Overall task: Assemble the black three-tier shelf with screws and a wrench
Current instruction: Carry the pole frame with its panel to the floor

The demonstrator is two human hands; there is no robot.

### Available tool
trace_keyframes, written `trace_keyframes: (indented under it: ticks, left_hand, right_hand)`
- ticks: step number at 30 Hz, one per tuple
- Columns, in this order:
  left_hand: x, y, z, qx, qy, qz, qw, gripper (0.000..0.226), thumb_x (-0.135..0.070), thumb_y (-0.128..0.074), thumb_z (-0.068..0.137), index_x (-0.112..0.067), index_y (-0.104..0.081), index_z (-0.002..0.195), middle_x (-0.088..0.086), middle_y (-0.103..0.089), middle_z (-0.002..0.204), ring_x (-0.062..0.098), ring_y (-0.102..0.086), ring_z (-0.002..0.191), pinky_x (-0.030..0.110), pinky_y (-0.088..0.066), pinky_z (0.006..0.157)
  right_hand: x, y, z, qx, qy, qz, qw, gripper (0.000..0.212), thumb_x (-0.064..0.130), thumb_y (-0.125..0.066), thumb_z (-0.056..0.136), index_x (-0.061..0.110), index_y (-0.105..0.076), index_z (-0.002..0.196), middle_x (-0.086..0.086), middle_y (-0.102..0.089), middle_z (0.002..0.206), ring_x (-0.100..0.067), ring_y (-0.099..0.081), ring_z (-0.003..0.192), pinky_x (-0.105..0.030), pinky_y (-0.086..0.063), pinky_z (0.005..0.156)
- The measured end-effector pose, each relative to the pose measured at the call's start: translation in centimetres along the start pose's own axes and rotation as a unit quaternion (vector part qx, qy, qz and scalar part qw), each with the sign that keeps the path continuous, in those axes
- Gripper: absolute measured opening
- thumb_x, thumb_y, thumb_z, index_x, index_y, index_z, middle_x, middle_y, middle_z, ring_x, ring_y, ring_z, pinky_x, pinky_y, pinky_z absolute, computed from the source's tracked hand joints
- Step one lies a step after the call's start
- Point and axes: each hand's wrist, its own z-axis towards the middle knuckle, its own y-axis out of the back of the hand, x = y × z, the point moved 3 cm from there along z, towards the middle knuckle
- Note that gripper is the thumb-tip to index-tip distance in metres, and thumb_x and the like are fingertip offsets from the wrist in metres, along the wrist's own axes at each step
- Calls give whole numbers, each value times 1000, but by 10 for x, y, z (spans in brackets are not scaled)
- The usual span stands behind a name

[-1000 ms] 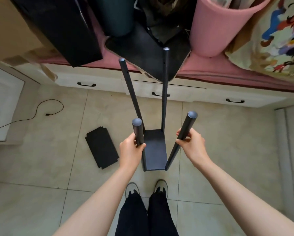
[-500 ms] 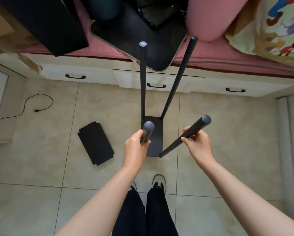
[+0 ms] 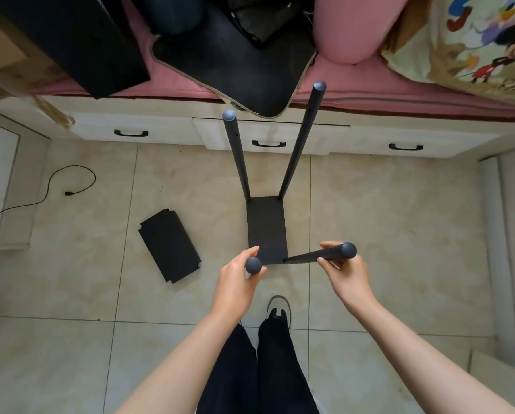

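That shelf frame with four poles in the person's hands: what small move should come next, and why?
Probably set the frame down steady on the floor and reach for the loose shelf panel. Only one panel sits between the poles, both hands grip pole tops, and the spare lies to the left.

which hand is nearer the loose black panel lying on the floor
Left. The left hand grips a pole just right of the loose panel; the right hand holds another pole farther right.
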Motion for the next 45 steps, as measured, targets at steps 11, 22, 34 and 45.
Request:
trace_keyframes:
  ticks: [11,22,34,45]
  left_hand:
    - [25,-11,-21,48,61,2,997,49,-24,-63,100,-26,-48,147,-7,-57,130,9,-52,114,21,-40,89]
    - [7,2,-60,31,65,9,997,46,-20,-63,99,-25,-51,143,-5,-58,132,11,-52,121,23,-40,102]
    - [-55,55,-134,-37,30,-35,998,29,-21,-58,100,-28,-61,128,-13,-64,113,0,-59,102,10,-43,75]
    - [-35,144,-259,-223,58,-134,964,23,-24,-56,100,-39,-62,116,-10,-66,99,-1,-60,94,4,-42,69]
  right_hand:
    - [-27,-2,-28,66,-21,-30,997,29,11,-67,92,20,-63,119,3,-65,102,-13,-60,91,-9,-42,65]
    - [-7,10,-54,69,-43,-79,994,41,8,-64,93,15,-55,133,-5,-62,120,-15,-55,97,-7,-40,65]
    - [105,34,-126,145,97,-186,967,40,14,-53,98,15,-47,138,-1,-55,138,-16,-48,129,-26,-36,105]
    - [176,-24,-216,251,171,-196,933,29,14,-48,101,14,-53,129,-1,-62,119,-13,-56,106,-21,-43,84]
